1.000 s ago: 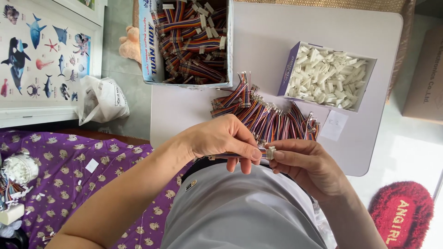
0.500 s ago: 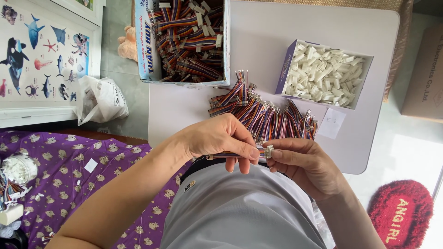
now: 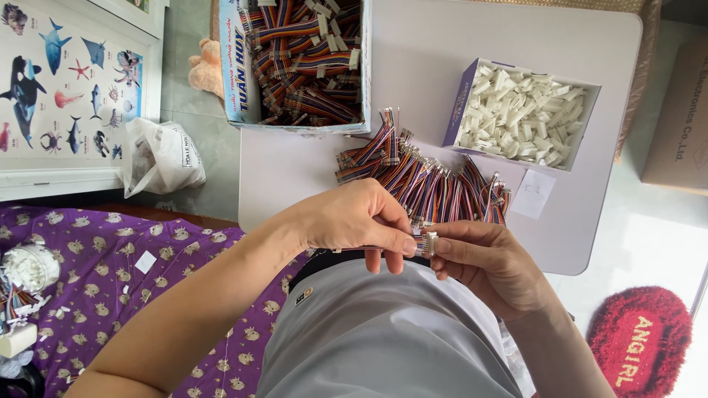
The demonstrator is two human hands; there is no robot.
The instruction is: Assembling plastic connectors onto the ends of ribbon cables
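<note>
At the far left of the frame, a sea-animal poster (image 3: 70, 81) lies beside a purple patterned cloth (image 3: 110, 295), with a white plastic bag (image 3: 158, 156) just right of the poster.

Your left hand (image 3: 352, 219) sits at centre frame, just above your lap. Its fingers (image 3: 394, 243) are curled closed, the thumb and forefinger pinching the end of a short ribbon cable (image 3: 369, 250) that runs out under the hand.

Directly right of the pinch, between both hands, is the small white connector (image 3: 428, 244). It touches the fingertips of both hands.

Your right hand (image 3: 490, 262) is at lower centre-right. Its forefinger and thumb are closed on the connector; the remaining fingers are loosely curled beneath it.

Above the hands, on the white table (image 3: 472, 44), a loose pile of multicoloured ribbon cables (image 3: 420, 177) lies near the table's front edge. At upper centre-left, an open cardboard box (image 3: 234, 66) holds more cables with connectors fitted. At upper right, a smaller purple-sided box (image 3: 457, 110) holds loose white connector housings (image 3: 523, 110). A paper slip (image 3: 532, 194) lies just below that box.

At lower right, a red mat (image 3: 640, 339) lies on the floor.
</note>
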